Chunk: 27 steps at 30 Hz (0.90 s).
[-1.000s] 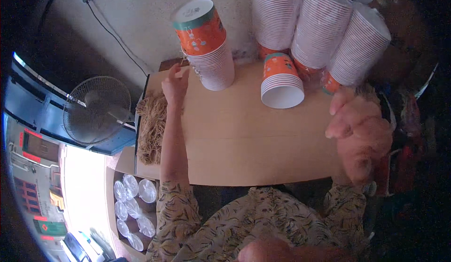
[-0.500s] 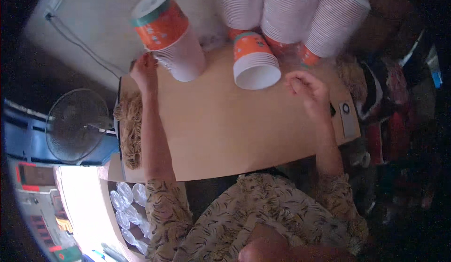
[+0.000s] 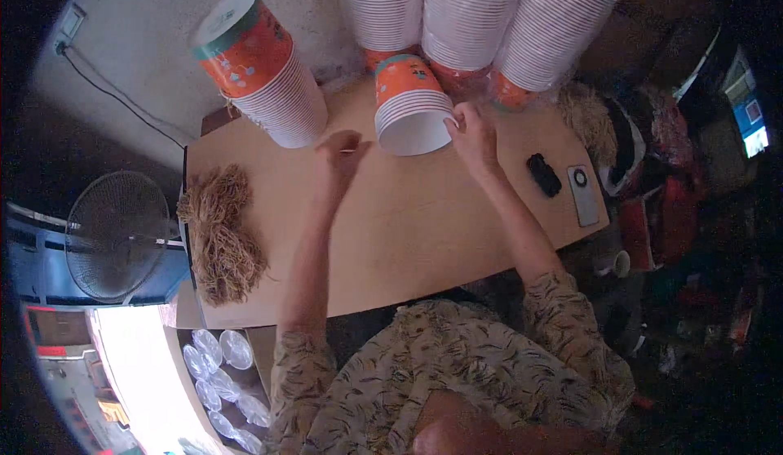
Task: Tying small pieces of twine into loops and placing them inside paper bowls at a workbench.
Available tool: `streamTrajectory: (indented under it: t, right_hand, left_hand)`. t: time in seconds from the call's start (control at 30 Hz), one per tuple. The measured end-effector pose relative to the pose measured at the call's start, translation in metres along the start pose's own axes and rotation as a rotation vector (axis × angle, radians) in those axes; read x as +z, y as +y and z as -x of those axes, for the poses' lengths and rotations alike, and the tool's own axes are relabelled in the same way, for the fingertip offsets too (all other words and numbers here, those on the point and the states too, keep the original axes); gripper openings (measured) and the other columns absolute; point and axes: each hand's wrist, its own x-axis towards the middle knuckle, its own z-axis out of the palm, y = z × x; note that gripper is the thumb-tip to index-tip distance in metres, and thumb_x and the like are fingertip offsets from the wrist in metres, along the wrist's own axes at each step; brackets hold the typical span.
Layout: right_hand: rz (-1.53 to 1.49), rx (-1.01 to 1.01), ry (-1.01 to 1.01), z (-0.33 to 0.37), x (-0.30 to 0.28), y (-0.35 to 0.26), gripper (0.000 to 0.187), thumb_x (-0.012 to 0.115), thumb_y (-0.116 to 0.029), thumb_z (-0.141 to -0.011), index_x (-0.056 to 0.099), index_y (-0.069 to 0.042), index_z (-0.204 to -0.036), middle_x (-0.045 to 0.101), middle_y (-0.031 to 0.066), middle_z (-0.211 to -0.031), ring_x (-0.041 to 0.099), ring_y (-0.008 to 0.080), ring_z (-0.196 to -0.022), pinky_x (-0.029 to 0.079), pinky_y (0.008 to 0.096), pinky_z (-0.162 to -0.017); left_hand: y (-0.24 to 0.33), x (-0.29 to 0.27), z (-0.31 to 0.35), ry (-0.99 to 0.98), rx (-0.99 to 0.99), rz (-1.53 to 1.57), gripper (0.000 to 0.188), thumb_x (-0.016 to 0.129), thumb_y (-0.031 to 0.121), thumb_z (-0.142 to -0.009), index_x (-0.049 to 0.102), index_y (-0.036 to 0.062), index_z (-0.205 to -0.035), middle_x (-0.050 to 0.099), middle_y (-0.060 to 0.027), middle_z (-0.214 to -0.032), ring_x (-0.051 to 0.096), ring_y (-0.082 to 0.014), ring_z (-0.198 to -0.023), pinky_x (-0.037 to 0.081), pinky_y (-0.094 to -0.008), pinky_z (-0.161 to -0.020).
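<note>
A short stack of paper buckets (image 3: 416, 131), orange and green with white rims, lies tilted on the table, its open mouth facing me. My right hand (image 3: 475, 138) has its thumb and fingers closed at the right edge of that mouth. To the left of it my left hand (image 3: 338, 159) hovers above the table, fingers curled and slightly blurred; whatever they might hold is hidden. A taller stack of the same buckets (image 3: 281, 100) stands upside down beyond the left hand, apart from it. A bit of brown twine (image 3: 231, 110) shows at its left side.
Tall stacks of buckets in clear wrap (image 3: 473, 22) stand at the back. Brown twine bundles (image 3: 220, 243) lie on the left of the table (image 3: 391, 243). A black object (image 3: 544, 175) and a phone (image 3: 582, 195) lie at right. A fan (image 3: 118, 235) stands left.
My left hand has left the tall stack's side and moved right, toward the short stack. My right hand has moved left to the short stack's rim. The view has shifted slightly.
</note>
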Motion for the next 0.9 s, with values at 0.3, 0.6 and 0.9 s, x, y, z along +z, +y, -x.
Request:
streamTrajectory:
  t: [0.3,0.6,0.9]
  right_hand:
    - [0.069,-0.148,0.114,0.003,0.023,0.017,0.017,0.069,-0.01,-0.081,0.056,-0.006,-0.091,0.06,0.014,-0.083,0.062,0.0354,-0.077,0.048,0.0459,-0.064]
    - [0.193,-0.052,0.013,0.004,0.015,0.009,0.015,0.066,-0.009,-0.08,0.055,-0.004,-0.089,0.061,0.0174,-0.079,0.062,0.0395,-0.075,0.049,0.047,-0.065]
    - [-0.537,-0.005,-0.432,0.023,-0.063,-0.018,0.062,0.078,-0.015,-0.073,0.05,-0.001,-0.127,0.059,0.0126,-0.123,0.057,0.0253,-0.115,0.045,0.0406,-0.097]
  left_hand:
    - [0.039,0.055,-0.001,0.289,-0.036,-0.145,0.021,0.077,0.003,-0.077,0.059,0.0026,-0.087,0.06,-0.0116,-0.08,0.061,-0.0245,-0.064,0.051,-0.0376,-0.058]
    - [0.047,0.06,0.008,0.251,-0.046,-0.242,0.014,0.072,0.01,-0.083,0.059,0.0038,-0.082,0.065,-0.0138,-0.079,0.067,-0.0275,-0.069,0.053,-0.0385,-0.061]
    - [0.094,0.022,0.054,0.012,-0.426,0.438,0.029,0.057,0.009,-0.094,0.053,-0.0001,-0.121,0.068,-0.0176,-0.084,0.067,-0.0197,-0.067,0.055,-0.0312,-0.055]
